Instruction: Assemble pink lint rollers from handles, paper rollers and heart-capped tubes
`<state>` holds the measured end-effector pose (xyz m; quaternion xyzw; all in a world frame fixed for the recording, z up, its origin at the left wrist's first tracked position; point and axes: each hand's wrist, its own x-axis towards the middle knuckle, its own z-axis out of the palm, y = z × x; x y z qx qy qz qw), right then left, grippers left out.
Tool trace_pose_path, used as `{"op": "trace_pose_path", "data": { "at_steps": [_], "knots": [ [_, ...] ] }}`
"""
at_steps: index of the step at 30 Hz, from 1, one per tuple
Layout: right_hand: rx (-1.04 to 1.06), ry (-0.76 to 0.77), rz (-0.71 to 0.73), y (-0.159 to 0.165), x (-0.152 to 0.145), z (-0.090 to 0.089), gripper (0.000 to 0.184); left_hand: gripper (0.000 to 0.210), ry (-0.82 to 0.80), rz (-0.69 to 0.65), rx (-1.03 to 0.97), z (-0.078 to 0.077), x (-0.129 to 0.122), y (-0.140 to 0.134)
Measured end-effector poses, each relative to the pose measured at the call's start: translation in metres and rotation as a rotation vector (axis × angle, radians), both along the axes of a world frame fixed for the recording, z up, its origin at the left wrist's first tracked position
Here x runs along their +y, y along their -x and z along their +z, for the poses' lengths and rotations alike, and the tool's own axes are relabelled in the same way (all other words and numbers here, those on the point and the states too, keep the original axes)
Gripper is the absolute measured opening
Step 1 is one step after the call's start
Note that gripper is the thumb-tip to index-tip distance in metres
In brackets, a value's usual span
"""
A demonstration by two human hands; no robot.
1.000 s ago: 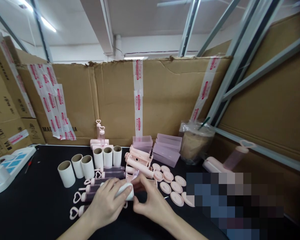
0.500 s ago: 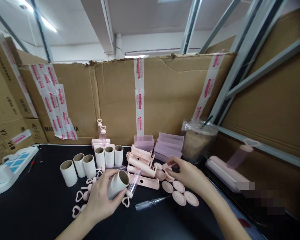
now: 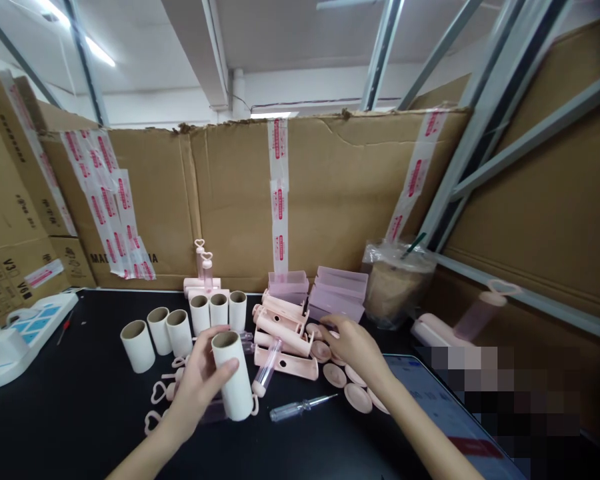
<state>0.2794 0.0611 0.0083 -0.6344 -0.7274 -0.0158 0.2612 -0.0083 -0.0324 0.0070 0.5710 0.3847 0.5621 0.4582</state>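
My left hand (image 3: 200, 387) wraps round a white lint-roller roll (image 3: 236, 383) with a brown cardboard core, held almost upright above the table, its hollow end facing up. My right hand (image 3: 347, 343) reaches over a group of round pink discs (image 3: 335, 375), thumb and forefinger apart beside the upper ones; some discs are hidden under it. Pink roller frames (image 3: 287, 363) lie piled between the hands. A clear tube with a pink end (image 3: 267, 370) leans on them. Pink heart-shaped handles (image 3: 159, 392) lie by my left wrist.
Several white rolls (image 3: 137, 347) stand at the left. A clear-handled screwdriver (image 3: 300, 407) lies in front. Lilac boxes (image 3: 337, 293) and a bagged drink cup (image 3: 397, 287) stand against the cardboard wall (image 3: 230, 200). A tablet (image 3: 430, 393) lies at right, a white power strip (image 3: 35, 333) at far left.
The roll in my left hand has turned from tilted to nearly upright and come slightly nearer. My right hand has shifted left over the discs, uncovering more of the tablet.
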Motion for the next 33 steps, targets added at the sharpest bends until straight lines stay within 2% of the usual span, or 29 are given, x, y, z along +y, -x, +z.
{"op": "trace_pose_path", "data": {
  "at_steps": [2, 4, 7, 10, 13, 19, 33],
  "knots": [
    [0.102, -0.063, 0.069, 0.009, -0.013, 0.01, 0.023, 0.045, 0.135, -0.034, -0.204, 0.001, 0.003, 0.0],
    [0.274, -0.056, 0.254, 0.022, -0.028, 0.016, 0.022, 0.044, 0.22, -0.014, -0.334, 0.001, 0.007, 0.0],
    [0.505, 0.166, 0.566, 0.046, -0.049, 0.013, 0.023, 0.042, 0.277, -0.007, -0.446, -0.003, 0.012, -0.002],
    [0.72, 0.352, 0.691, 0.064, -0.061, 0.002, 0.034, 0.04, 0.273, -0.075, -0.483, -0.004, 0.01, -0.005],
    [0.876, 0.385, 0.681, 0.071, -0.062, -0.006, 0.037, 0.036, 0.261, -0.136, -0.465, -0.003, 0.006, -0.008],
    [0.986, 0.434, 0.612, 0.069, -0.053, -0.004, 0.041, 0.034, 0.246, -0.138, -0.427, 0.0, 0.003, -0.009],
    [1.005, 0.431, 0.642, 0.067, -0.053, -0.001, 0.03, 0.033, 0.211, -0.133, -0.36, -0.003, 0.001, -0.012]
  ]
}}
